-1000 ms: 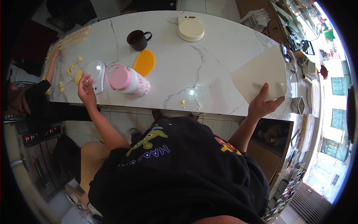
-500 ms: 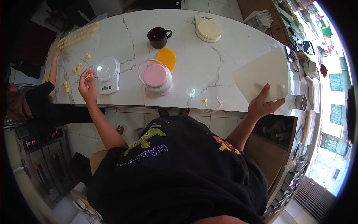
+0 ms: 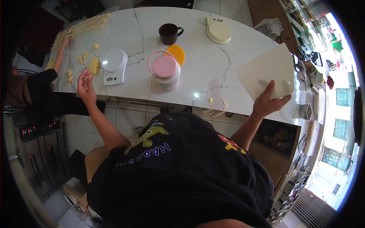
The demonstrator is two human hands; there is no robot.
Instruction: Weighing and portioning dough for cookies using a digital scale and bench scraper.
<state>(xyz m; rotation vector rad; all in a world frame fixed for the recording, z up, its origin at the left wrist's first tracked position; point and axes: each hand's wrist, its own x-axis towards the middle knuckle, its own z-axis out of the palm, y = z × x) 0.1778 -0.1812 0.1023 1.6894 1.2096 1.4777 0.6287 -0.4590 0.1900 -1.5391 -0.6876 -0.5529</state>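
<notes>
Cream sheet (image 3: pixel 266 68), one, flat, with a small pale spot near a corner: located over the right end of the pale veined surface (image 3: pixel 201 70), gripped at its near edge; whether it rests on the surface or is held just clear, cannot tell. Right hand (image 3: pixel 265 104), one: clamped on the sheet, thumb on top, other fingers beneath. Left hand (image 3: pixel 86 89), one: fingers loosely curled and apart, nothing seen in them, near a yellow lump (image 3: pixel 94 66) and a white scale (image 3: pixel 115 60). Mid-surface: pink-lidded flask (image 3: pixel 165 70), upright, partly hiding an orange disc (image 3: pixel 178 53); dark mug (image 3: pixel 168 35) beyond; cream scale (image 3: pixel 219 32) farther right. Near edge: yellow crumbs (image 3: pixel 210 100). Far left: a co-worker's hand (image 3: pixel 66 41) at rows of small pale pieces (image 3: pixel 88 25). Change noted: over the last second, mug, flask and scales have shifted rightward in view, and the yellow lump, half a second back mostly behind the left hand, now shows beyond the fingertips; hands and sheet keep nearly the same places. Judged a shift of viewpoint, with the right-hand grip unaltered and nothing set down or taken up
</notes>
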